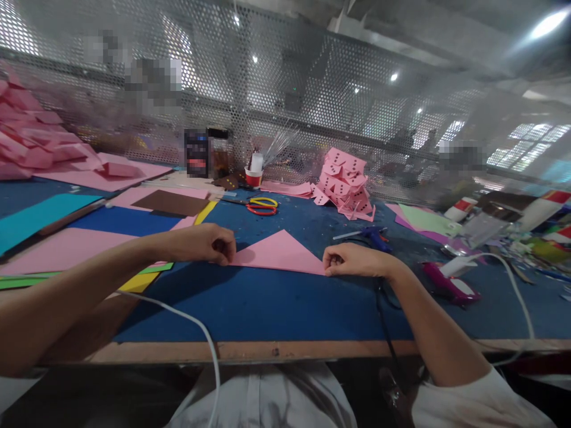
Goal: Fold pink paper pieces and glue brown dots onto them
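A pink sheet of paper [281,252], triangular in outline, lies on the blue table top with its point away from me. My left hand [214,244] pinches its left corner, fingers curled and pressed together. At the opposite corner, my right hand [352,260] grips the paper between thumb and fingers. The long straight edge between both hands faces me. Beyond the paper lie scissors [263,206] with one red and one yellow handle. A blue glue gun [377,238] rests just past my right hand.
Stacked coloured sheets [89,244] spread at the left, below a heap of pink paper pieces [40,131]. Folded pink pieces with dark dots [343,184] stand at the back. A magenta glue gun [450,285] lies right, its white cord [517,291] looping toward the table edge. A perforated metal screen [285,89] rises behind.
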A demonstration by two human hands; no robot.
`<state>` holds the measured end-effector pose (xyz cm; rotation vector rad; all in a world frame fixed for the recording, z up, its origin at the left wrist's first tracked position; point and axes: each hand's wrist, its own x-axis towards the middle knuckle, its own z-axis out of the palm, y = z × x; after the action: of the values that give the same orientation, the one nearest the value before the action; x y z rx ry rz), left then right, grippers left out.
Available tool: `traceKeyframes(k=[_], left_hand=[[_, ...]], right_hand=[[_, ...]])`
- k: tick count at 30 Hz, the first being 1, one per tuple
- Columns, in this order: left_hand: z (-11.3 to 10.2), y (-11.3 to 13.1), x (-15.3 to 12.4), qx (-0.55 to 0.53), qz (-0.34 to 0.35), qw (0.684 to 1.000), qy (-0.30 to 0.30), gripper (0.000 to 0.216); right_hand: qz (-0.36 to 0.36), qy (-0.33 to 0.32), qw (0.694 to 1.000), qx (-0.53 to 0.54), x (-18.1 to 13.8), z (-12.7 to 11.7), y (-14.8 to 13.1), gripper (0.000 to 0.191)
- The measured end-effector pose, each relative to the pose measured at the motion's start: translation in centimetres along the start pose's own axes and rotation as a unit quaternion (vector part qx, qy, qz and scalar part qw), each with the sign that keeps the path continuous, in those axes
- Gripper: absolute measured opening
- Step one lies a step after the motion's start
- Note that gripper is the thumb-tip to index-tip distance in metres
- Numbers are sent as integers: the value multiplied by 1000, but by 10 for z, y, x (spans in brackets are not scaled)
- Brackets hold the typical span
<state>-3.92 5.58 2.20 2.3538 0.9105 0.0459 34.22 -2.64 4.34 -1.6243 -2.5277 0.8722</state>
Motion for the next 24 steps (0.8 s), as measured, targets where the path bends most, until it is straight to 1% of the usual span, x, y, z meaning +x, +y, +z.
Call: traceKeyframes(k=[7, 14, 21, 24], left_hand=[[1, -8, 3, -10, -6, 1000, -9, 18], [1, 1, 0, 22, 29, 999, 1, 16], [3, -1, 1, 31, 29, 999, 4, 15], [4, 2, 0, 35, 22, 999, 10, 15]], right_hand=[[-1, -8, 1000, 4, 0, -1, 2, 24], [7, -11, 1000, 13, -1, -3, -3, 24], [8, -15, 1000, 13, 1, -3, -2, 24], [11, -23, 1000, 17, 2, -3, -1, 22]])
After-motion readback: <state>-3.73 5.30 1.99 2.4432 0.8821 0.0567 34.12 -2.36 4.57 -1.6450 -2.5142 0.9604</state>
